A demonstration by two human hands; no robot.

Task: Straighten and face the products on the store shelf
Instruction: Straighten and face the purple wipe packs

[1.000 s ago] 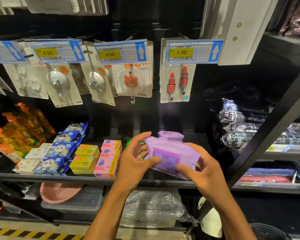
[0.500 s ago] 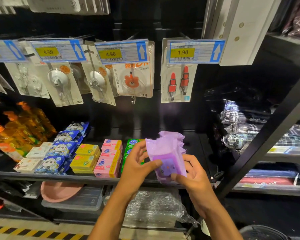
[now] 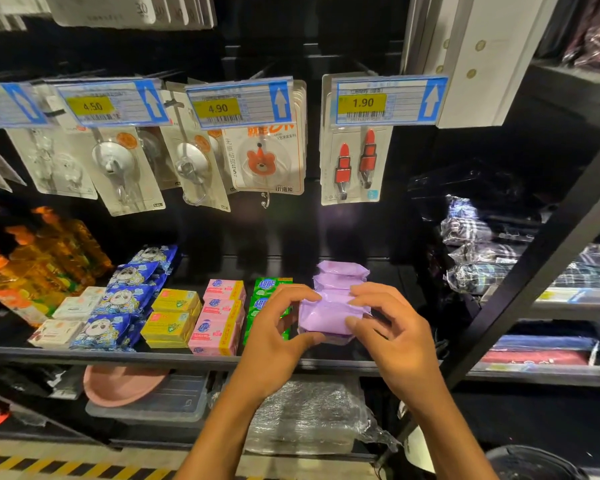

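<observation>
While I hold the front purple pack [image 3: 326, 318] at the shelf edge [image 3: 125, 355], it could slip or push the purple packs behind it [image 3: 342, 273] out of line, because its film looks smooth and soft. It sits between my two hands: the left hand [image 3: 274, 336] grasps its left side with thumb below, the right hand [image 3: 388, 332] pinches its right end. Green boxes [image 3: 267, 289] stand just beside, so a sideways push may disturb them.
</observation>
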